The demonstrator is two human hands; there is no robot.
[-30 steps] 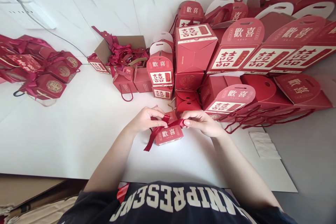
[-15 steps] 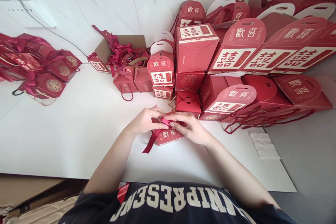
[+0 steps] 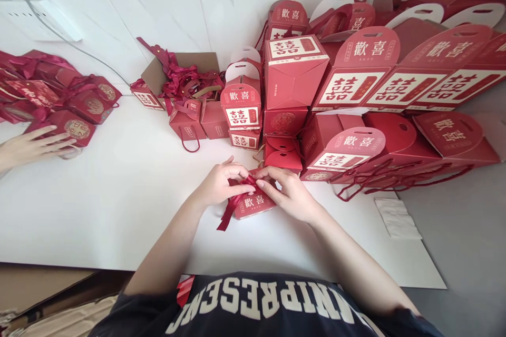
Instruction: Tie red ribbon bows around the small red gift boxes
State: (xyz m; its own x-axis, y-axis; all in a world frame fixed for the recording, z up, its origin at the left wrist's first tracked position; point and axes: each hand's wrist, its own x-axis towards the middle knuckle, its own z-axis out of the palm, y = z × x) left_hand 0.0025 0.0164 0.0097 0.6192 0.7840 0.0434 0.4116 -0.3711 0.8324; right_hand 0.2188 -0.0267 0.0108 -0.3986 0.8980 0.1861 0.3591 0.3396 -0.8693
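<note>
A small red box (image 3: pixel 254 205) with white characters lies on the white table in front of me. Over its top, a dark red ribbon (image 3: pixel 230 209) is looped, one loose end hanging off the box's left side. My left hand (image 3: pixel 225 183) pinches the ribbon between thumb and fingers at the left of the box. From the right, my right hand (image 3: pixel 285 192) closes its thumb and index finger on the ribbon near the same spot. The fingertips of both hands almost meet above the box.
Red gift boxes (image 3: pixel 356 73) are stacked at the right and back. An open carton (image 3: pixel 200 60) holds ribbons. Wrapped boxes (image 3: pixel 79 129) stand at the left, where another person's hand (image 3: pixel 35 146) touches one. White tissues (image 3: pixel 397 218) lie at the right.
Another person's hand has come in from the left edge onto a wrapped box. My fingers have shifted slightly on the ribbon, and its loop looks smaller.
</note>
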